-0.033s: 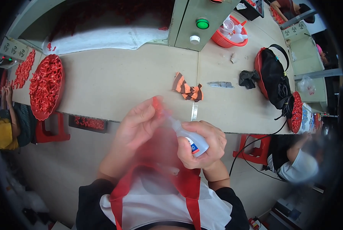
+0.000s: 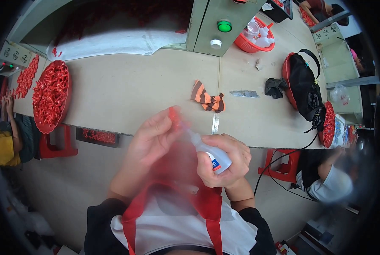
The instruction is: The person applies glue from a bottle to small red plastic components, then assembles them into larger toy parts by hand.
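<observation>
Between the fingertips of my left hand is a small glossy red piece; blur hides its exact kind. My right hand is wrapped round a translucent squeeze bottle with a narrow nozzle and a blue, white and red label. The bottle tilts so that its nozzle points at the red piece; whether they touch I cannot tell. Beyond my hands, a crumpled orange-and-brown striped cloth lies on the table. Right of the cloth is a flat metal blade.
A large red tray heaped with red pieces stands at the left. A grey machine housing with a green button is at the back. At right are a red basket of bottles and a black bag. Other people sit on both sides.
</observation>
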